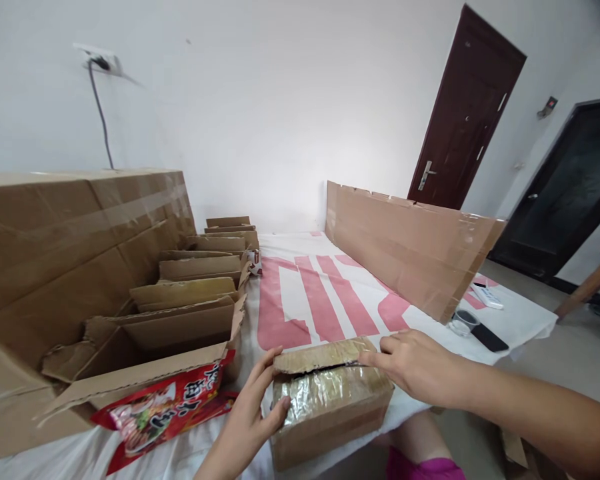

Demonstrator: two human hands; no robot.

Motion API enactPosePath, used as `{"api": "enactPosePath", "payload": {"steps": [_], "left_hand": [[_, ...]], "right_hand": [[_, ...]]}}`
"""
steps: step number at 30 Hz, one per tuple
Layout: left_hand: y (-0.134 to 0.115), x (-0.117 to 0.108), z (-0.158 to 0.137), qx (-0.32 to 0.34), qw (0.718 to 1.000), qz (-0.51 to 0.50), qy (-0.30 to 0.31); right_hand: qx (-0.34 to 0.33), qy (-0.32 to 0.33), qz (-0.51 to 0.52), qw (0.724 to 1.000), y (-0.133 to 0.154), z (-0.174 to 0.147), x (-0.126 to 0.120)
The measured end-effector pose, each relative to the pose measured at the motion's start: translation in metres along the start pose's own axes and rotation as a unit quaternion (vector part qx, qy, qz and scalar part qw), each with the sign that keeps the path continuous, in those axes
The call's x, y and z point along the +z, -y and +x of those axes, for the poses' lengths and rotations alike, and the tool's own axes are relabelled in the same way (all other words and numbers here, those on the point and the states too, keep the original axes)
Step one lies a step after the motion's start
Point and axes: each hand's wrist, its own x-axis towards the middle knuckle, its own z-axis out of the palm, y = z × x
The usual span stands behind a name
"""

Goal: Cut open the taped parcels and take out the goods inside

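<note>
A small cardboard box (331, 427), with shiny clear tape across its top, rests at the near edge of the cloth-covered table. Its top flaps nearly meet, and a dark gap shows between them along a ragged edge. My left hand (257, 407) grips the box's left end, thumb on the front flap and fingers by the back flap (325, 353). At the right end, my right hand (415, 367) holds the flap edges with its index finger and thumb, the other fingers curled. What lies inside the box is hidden.
Left stand open cardboard boxes (180, 333) in a row, beside a large cardboard wall (80, 247). A red food packet (165, 410) leans there. On the right are a cardboard panel (405, 247), a glass (464, 322) and a black phone (489, 338).
</note>
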Motion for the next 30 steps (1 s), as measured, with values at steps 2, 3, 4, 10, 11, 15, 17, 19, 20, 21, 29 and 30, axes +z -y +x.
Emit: {"api": "enactPosePath", "payload": {"steps": [2,3,4,10,11,15,17,19,20,21,29,30], "left_hand": [[0.0,0.0,-0.001,0.002,1.0,0.001,0.002],[0.0,-0.001,-0.001,0.003,1.0,0.001,0.003],[0.0,-0.001,-0.002,0.003,1.0,0.002,0.005],[-0.003,-0.002,0.001,0.004,1.0,0.003,0.014],[-0.004,-0.001,0.002,0.005,1.0,0.004,0.012],[-0.005,0.001,0.006,0.005,1.0,0.005,0.001],[-0.006,0.001,0.008,0.005,1.0,0.011,0.002],[-0.008,-0.001,0.01,0.005,1.0,0.019,0.013],[-0.009,-0.002,0.011,0.003,1.0,0.023,0.02],[-0.01,-0.003,0.012,0.001,0.999,0.027,0.027],[-0.027,0.001,0.022,-0.023,0.997,0.046,0.05],[-0.028,0.002,0.023,-0.023,0.997,0.048,0.051]], "right_hand": [[-0.009,0.0,-0.019,1.0,0.005,0.007,0.008],[-0.011,0.004,-0.026,1.0,0.007,0.011,0.012],[-0.01,0.011,-0.03,0.999,0.009,0.015,0.015],[0.016,0.068,-0.05,0.996,0.011,0.016,0.011],[0.016,0.073,-0.055,0.996,0.01,0.015,0.009],[-0.011,0.042,-0.059,0.997,0.008,0.014,0.013],[-0.024,0.026,-0.06,0.998,0.008,0.016,0.019],[-0.02,0.027,-0.064,0.997,0.009,0.018,0.023],[-0.013,0.032,-0.067,0.997,0.009,0.018,0.024],[-0.005,0.037,-0.07,0.997,0.009,0.018,0.024],[0.014,0.05,-0.081,0.995,0.003,0.011,0.023],[0.01,0.038,-0.083,0.996,0.003,0.012,0.024]]}}
